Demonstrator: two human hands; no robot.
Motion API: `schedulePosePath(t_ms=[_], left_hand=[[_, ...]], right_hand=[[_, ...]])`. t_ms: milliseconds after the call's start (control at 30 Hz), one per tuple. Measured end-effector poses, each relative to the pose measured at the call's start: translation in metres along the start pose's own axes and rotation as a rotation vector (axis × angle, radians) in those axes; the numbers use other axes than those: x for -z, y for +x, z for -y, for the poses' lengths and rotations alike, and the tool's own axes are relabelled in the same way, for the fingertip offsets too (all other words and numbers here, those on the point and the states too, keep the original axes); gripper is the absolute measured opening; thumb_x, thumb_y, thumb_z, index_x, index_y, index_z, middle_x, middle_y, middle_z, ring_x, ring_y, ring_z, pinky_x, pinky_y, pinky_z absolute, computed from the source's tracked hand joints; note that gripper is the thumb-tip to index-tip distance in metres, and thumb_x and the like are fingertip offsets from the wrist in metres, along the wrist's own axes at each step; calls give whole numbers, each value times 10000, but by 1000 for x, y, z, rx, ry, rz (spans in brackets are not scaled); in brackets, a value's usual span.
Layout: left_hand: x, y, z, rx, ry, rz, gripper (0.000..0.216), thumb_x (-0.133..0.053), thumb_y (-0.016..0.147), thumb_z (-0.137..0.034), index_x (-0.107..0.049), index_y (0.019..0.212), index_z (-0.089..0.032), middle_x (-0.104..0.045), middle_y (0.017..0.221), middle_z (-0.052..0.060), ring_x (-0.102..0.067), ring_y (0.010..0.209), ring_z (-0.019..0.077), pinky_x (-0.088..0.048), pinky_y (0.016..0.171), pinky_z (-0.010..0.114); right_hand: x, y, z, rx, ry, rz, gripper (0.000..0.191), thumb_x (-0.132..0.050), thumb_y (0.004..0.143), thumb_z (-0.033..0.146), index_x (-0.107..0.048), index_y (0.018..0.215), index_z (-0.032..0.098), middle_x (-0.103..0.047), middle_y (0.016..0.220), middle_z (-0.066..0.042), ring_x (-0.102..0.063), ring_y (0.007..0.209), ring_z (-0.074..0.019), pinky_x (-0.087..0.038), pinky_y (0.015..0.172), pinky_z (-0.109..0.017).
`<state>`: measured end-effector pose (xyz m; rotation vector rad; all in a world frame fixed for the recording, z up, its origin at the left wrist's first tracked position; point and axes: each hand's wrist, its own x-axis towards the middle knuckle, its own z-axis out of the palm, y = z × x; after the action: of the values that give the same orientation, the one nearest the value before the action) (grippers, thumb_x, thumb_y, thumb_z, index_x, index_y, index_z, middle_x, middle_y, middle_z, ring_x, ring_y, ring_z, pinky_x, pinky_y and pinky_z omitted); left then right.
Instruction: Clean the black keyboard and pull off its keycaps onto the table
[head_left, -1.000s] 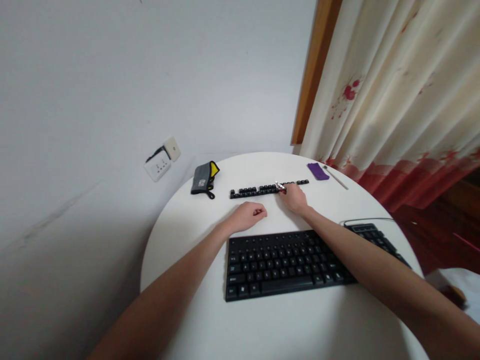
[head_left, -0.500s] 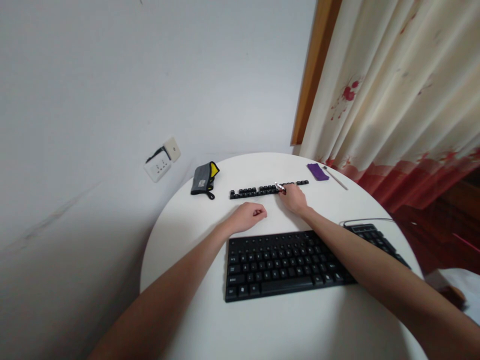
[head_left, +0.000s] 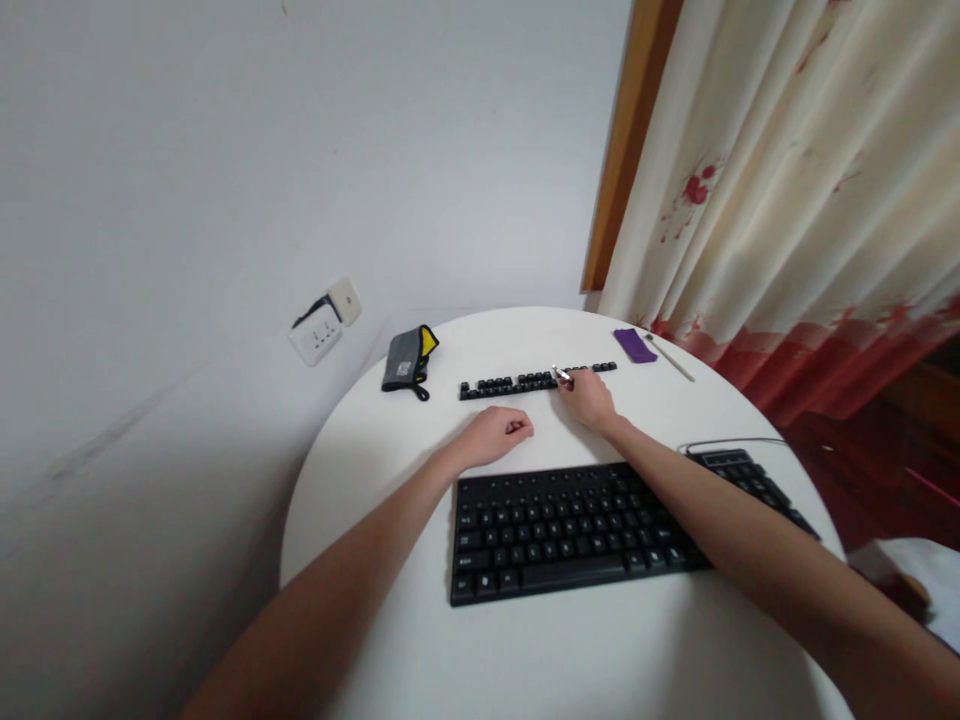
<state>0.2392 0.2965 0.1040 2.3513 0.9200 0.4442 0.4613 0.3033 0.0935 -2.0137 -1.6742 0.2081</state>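
My right hand (head_left: 587,400) is closed on a small shiny metal tool (head_left: 560,374), whose exact kind I cannot make out. The tool's tip is at a row of loose black keycaps (head_left: 510,387), laid out in two lines on the table; my fingers hide part of them. Loosely curled, my left hand (head_left: 495,436) rests on the table in front of the keycaps, with nothing visible in it. Nearer to me lies a black keyboard (head_left: 555,530), its top row looking bare of caps. My right forearm crosses over the keyboard and hides part of it.
A grey and yellow cloth (head_left: 409,360) lies folded at the table's back left. On the back right are a purple cloth (head_left: 634,345) and a thin brush (head_left: 670,358). The keyboard's cable (head_left: 735,440) runs along the right. Wall and curtain (head_left: 750,220) border the round white table (head_left: 360,450).
The metal tool in my right hand has tilted slightly and shifted a little. My left hand, the keycaps and the keyboard have stayed in place.
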Motion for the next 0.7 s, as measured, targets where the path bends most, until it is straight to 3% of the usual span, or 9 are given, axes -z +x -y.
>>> schedulePosePath(t_ms=[100,267,367,433,533,700], left_hand=[[1,-1,-1,12,-10,2,240,-533,884,-315,-722,847,-170,-663,713,19,-573,676,158,-392,611,236],[0,-1,-1,7,-19,4,248,-536,886,-331,-718,844,-167,-664,718,19,-578,680,159,-391,616,237],[0,-1,-2,-3,-17,-4,251,-534,887,-337,-713,830,-170,-664,719,17,-577,671,159,-391,620,244],[0,-1,-2,-15,-25,-4,264,-526,893,-349,-710,831,-170,-666,724,16,-574,666,158,-395,625,247],[0,-2,-1,-20,-25,-3,278,-520,897,-365,-711,844,-171,-663,727,12,-561,649,151,-385,613,247],[-2,-1,1,-12,0,-8,293,-522,893,-385,-718,853,-171,-661,728,11,-550,647,149,-362,595,244]], right_hand=[[16,2,5,2,60,-50,228,-538,865,316,-707,830,166,-726,830,-112,-656,795,-233,-413,677,-277],[64,1,11,18,300,-152,536,-300,974,451,-705,862,119,-712,798,-114,-638,736,-200,-428,675,-277],[93,-17,8,93,503,-198,603,-272,973,525,-698,840,119,-690,789,-108,-618,741,-198,-435,686,-286],[108,-38,3,139,493,-236,620,-249,976,549,-695,844,139,-669,794,-92,-604,770,-198,-431,713,-294],[116,-78,-8,88,463,-239,591,-258,974,561,-670,816,168,-580,664,-41,-548,657,-179,-398,627,-288],[100,-130,-29,-26,535,-53,382,-413,948,453,-588,734,191,-486,527,27,-443,485,-137,-328,500,-264]])
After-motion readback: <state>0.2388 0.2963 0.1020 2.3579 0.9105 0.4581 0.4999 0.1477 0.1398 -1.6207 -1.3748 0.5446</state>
